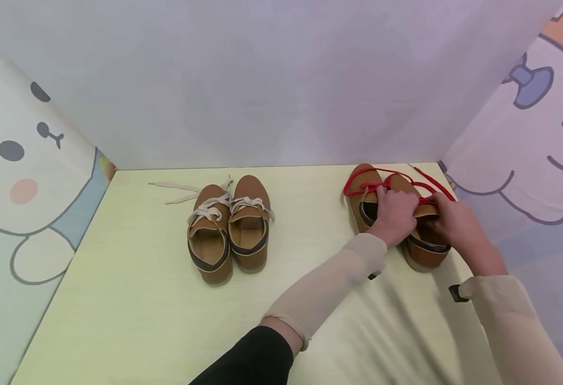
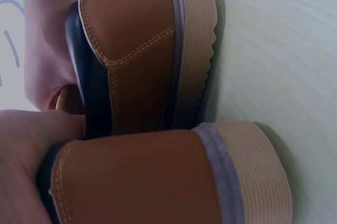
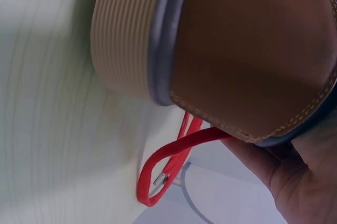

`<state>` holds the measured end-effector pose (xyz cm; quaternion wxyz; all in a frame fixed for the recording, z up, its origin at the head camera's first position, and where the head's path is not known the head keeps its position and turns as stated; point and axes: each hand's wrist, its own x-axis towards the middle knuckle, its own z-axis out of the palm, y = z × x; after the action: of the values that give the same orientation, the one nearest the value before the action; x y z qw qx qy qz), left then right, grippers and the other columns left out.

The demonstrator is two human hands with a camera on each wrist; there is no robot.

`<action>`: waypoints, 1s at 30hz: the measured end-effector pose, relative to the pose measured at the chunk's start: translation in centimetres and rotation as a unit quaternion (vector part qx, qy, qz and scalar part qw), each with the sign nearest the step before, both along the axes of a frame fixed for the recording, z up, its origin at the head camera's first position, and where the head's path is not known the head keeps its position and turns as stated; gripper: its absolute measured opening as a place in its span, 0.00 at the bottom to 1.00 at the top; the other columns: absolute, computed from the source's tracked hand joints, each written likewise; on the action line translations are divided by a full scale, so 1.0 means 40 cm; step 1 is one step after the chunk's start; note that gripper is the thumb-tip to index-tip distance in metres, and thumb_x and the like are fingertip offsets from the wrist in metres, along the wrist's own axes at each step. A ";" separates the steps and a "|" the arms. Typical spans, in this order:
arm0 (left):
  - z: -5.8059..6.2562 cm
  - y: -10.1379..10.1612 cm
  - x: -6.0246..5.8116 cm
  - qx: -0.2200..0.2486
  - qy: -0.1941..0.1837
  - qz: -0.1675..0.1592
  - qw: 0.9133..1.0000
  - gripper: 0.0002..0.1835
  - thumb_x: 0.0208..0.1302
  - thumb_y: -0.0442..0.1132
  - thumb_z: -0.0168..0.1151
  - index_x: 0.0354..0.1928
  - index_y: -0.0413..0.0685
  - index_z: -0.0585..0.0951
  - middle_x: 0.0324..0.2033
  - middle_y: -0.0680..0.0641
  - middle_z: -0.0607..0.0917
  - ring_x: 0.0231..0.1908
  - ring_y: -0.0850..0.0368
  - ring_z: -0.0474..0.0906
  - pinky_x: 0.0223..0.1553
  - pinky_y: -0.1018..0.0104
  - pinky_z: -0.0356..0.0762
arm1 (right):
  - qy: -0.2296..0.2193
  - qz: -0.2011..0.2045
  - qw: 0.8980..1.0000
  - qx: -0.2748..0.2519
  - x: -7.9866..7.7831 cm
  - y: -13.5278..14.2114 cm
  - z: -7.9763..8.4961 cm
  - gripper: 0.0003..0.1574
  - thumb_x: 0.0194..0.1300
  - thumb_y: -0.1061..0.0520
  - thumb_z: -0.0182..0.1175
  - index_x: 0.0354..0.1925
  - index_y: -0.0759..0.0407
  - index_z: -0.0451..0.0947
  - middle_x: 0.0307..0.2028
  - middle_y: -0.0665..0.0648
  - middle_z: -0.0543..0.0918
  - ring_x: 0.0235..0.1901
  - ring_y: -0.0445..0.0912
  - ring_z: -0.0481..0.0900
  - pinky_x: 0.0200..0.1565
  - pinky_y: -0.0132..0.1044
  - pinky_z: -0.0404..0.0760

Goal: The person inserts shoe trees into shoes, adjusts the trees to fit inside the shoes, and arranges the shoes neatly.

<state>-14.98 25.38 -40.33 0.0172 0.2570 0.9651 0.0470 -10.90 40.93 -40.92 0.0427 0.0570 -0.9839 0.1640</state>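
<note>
At the right of the table stands a pair of brown shoes, the left shoe (image 1: 365, 179) and the right shoe (image 1: 425, 258), with a red shoelace (image 1: 435, 184) across their fronts. My left hand (image 1: 394, 214) reaches over the pair with curled fingers and pinches the lace near the right shoe's tongue. On the other side, my right hand (image 1: 459, 224) grips the lace beside that tongue; its fingertips are partly hidden. In the right wrist view a loop of red lace (image 3: 184, 144) hangs beyond the shoe's brown heel (image 3: 253, 45). Both soles rest on the table in the left wrist view.
A second brown pair, a left shoe (image 1: 209, 240) and a right shoe (image 1: 249, 235) with white laces (image 1: 180, 186), stands left of centre on the pale table (image 1: 132, 299). A plain wall (image 1: 281, 85) rises behind; printed cartoon panels (image 1: 16, 176) flank both sides.
</note>
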 end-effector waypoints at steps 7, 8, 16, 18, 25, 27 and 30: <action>-0.006 0.001 0.008 -0.002 0.010 -0.008 1.000 0.07 0.72 0.56 0.61 0.48 0.73 0.82 0.44 0.67 0.89 0.49 0.63 0.81 0.63 0.54 0.59 | 0.021 -0.023 1.000 0.005 0.008 -0.010 -0.006 0.24 0.57 0.66 0.73 0.49 0.71 0.73 0.38 0.78 0.84 0.33 0.72 0.80 0.40 0.69 0.78; -0.008 0.001 0.008 -0.001 0.014 -0.011 1.000 0.07 0.72 0.56 0.61 0.48 0.72 0.81 0.44 0.66 0.89 0.49 0.63 0.81 0.63 0.54 0.59 | 0.025 -0.022 0.999 0.009 0.010 -0.010 -0.007 0.24 0.57 0.66 0.73 0.49 0.71 0.73 0.38 0.79 0.84 0.32 0.72 0.80 0.40 0.70 0.78; -0.002 -0.013 0.006 -0.011 -0.013 -0.029 0.999 0.17 0.74 0.60 0.57 0.61 0.74 0.75 0.52 0.67 0.87 0.57 0.63 0.75 0.69 0.55 0.58 | 0.023 0.003 1.000 0.020 0.032 -0.010 0.000 0.29 0.61 0.65 0.70 0.57 0.71 0.70 0.44 0.80 0.83 0.39 0.76 0.81 0.43 0.71 0.77; 0.001 -0.021 0.007 -0.009 -0.018 -0.037 0.999 0.18 0.74 0.61 0.56 0.63 0.76 0.73 0.54 0.67 0.85 0.60 0.63 0.73 0.70 0.56 0.57 | 0.016 0.002 1.000 0.025 0.034 -0.009 0.003 0.31 0.61 0.66 0.69 0.60 0.71 0.69 0.48 0.80 0.82 0.43 0.76 0.80 0.46 0.72 0.77; 0.003 -0.069 0.020 0.007 0.001 -0.058 0.998 0.22 0.77 0.62 0.51 0.69 0.77 0.71 0.64 0.66 0.80 0.66 0.62 0.67 0.72 0.56 0.60 | 0.017 0.003 0.999 0.043 0.041 -0.028 0.026 0.32 0.63 0.65 0.68 0.64 0.66 0.71 0.56 0.76 0.79 0.50 0.74 0.78 0.47 0.73 0.76; 0.007 -0.088 0.028 0.008 0.009 -0.065 0.998 0.22 0.77 0.62 0.50 0.69 0.78 0.71 0.66 0.65 0.78 0.68 0.62 0.66 0.73 0.56 0.60 | 0.019 0.007 0.999 0.047 0.047 -0.040 0.035 0.32 0.63 0.64 0.69 0.64 0.66 0.72 0.57 0.76 0.79 0.50 0.75 0.78 0.46 0.73 0.76; 0.014 -0.121 0.044 0.009 0.027 -0.076 0.997 0.22 0.77 0.62 0.50 0.70 0.78 0.71 0.67 0.63 0.77 0.72 0.60 0.64 0.73 0.55 0.62 | 0.043 0.019 0.998 0.046 0.057 -0.059 0.047 0.30 0.63 0.63 0.71 0.61 0.65 0.74 0.55 0.75 0.81 0.49 0.74 0.79 0.45 0.72 0.76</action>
<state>-13.24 20.54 -39.79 -0.0078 0.3305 0.9426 0.0475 -8.61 38.55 -39.03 0.0786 0.0849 -0.9864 0.1170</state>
